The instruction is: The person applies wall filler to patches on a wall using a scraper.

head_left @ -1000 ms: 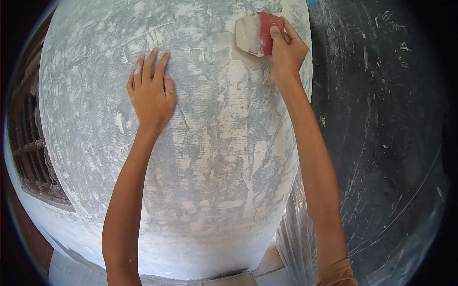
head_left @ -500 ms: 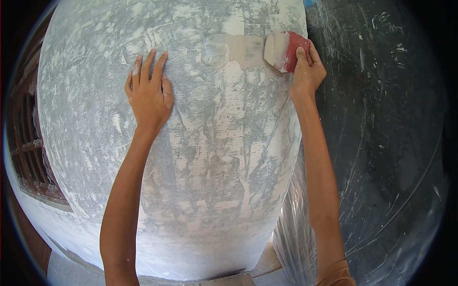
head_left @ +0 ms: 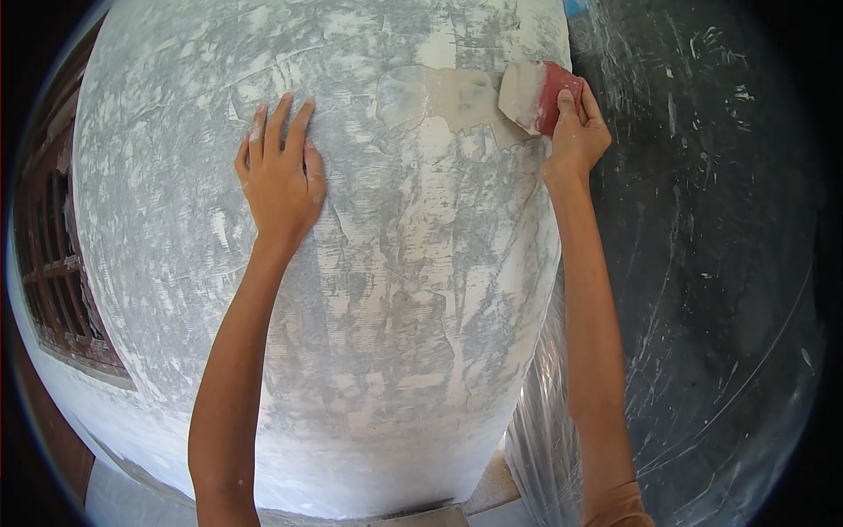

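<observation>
My right hand [head_left: 577,139] grips a red putty scraper [head_left: 558,91] between thumb and fingers, close to the wall's right edge. Pale filler coats the scraper's blade side, which lies at the wall surface. To its left a damp beige patch of filler [head_left: 452,97] stretches across the wall. The wall [head_left: 378,290] is grey with rough whitish streaks. Against it rests my left hand [head_left: 283,180], holding nothing, its fingers spread and pointing upward. Some whitish residue shows on the left fingers.
Dark plastic sheeting [head_left: 702,263], spotted with white splashes, covers the right side. Clear crumpled plastic [head_left: 546,422] hangs beside the wall's lower right edge. A brown wooden lattice frame [head_left: 66,281] stands at the left. Floor tiles [head_left: 492,492] show at the bottom.
The scraper and my right hand sit slightly farther right in the picture. The wall and my left hand shift slightly right too, as the view moves. Both holds are unchanged.
</observation>
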`<state>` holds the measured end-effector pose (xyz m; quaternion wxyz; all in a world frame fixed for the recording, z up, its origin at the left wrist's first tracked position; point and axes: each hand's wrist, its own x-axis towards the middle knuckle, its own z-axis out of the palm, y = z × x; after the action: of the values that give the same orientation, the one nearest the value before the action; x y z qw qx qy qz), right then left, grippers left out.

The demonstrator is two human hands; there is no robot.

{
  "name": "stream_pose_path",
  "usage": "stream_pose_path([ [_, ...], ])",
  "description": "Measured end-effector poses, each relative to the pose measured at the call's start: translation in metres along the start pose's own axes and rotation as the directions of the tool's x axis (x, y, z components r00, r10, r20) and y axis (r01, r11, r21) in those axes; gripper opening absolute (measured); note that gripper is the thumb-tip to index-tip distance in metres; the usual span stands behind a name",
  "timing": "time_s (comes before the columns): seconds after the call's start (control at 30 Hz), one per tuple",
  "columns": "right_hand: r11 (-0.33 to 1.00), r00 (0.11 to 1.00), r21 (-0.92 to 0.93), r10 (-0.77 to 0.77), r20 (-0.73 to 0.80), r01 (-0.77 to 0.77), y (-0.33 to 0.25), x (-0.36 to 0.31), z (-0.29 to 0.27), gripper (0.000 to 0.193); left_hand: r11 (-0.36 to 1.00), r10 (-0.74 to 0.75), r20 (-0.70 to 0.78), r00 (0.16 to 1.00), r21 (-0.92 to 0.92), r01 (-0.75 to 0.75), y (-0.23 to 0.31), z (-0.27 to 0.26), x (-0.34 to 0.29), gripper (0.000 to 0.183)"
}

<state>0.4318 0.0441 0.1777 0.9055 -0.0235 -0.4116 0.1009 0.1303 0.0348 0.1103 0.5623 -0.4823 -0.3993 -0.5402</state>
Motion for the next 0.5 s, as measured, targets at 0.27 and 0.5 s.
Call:
stream_pose_path([
  [0.27,0.998,0.923,-0.04,0.058,0.38,-0.046,0.02,-0.039,0.065,0.04,1.0,0.001,0.017,1.0,-0.025,-0.001,-0.002,-0.005,-0.001,0.047],
  [0.5,0.998,0.999,-0.066,-0.005,-0.043,0.002,0.009,0.029,0.003,0.038,1.0,-0.001,0.04,0.999,-0.024,0.002,-0.002,-0.003,-0.003,0.047],
])
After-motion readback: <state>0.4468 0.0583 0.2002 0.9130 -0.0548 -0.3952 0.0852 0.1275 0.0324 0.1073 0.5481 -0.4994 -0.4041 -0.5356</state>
